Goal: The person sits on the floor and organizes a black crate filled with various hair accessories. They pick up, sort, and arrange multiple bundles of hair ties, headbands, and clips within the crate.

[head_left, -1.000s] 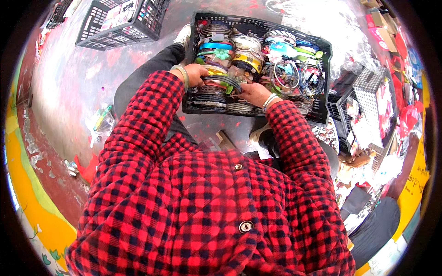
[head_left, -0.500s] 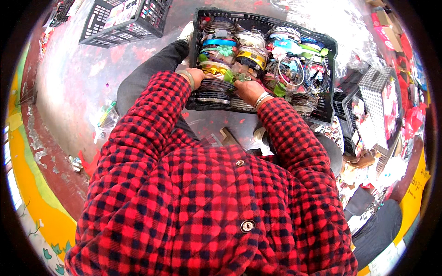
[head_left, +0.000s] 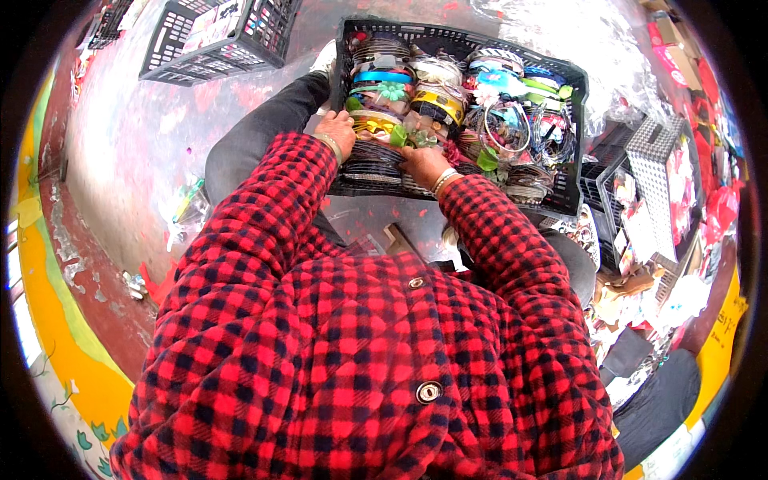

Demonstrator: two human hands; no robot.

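At the upper left of the frame an empty crate [head_left: 214, 40] is sitting on the floor. Just left of centre, our left hand [head_left: 338, 132] is resting on the near bangle stacks [head_left: 372, 156] in the full crate [head_left: 572, 136] at top centre; we cannot tell its grip. Our right hand [head_left: 422, 162] is closing on green-trimmed bangles [head_left: 408, 138] beside it.

Hidden and cut-off bits, upper half of frame

Left hand [head_left: 338, 132] and right hand [head_left: 422, 164] fingers buried among stacked bangles [head_left: 376, 128] in black crate [head_left: 578, 88], grip unclear; second crate [head_left: 212, 40] cut by top edge; right-side clutter [head_left: 680, 184] blurred, unidentifiable; lap hidden under red checked jacket [head_left: 352, 352].
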